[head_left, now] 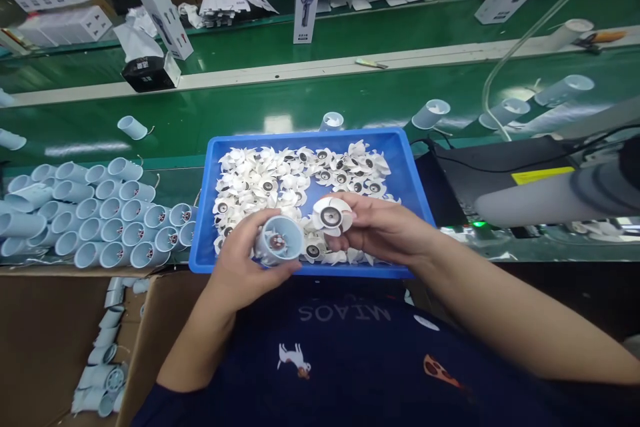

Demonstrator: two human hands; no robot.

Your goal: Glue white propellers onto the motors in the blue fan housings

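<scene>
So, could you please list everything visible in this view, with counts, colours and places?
blue plastic tray: one, blue, in front of the person
fan impellers: many, white with dark hubs, heaped in the tray
plastic tubes: many, pale blue, packed left of the tray, others scattered beyond it
conveyor belts: two, green, beyond the tray
cardboard box: one, brown, lower left, holding more tubes
product cartons: several, white, far side
electronic unit: one, black with yellow label, right of the tray
left hand: one, holding a tube over the tray
right hand: one, holding an impeller over the tray
</scene>
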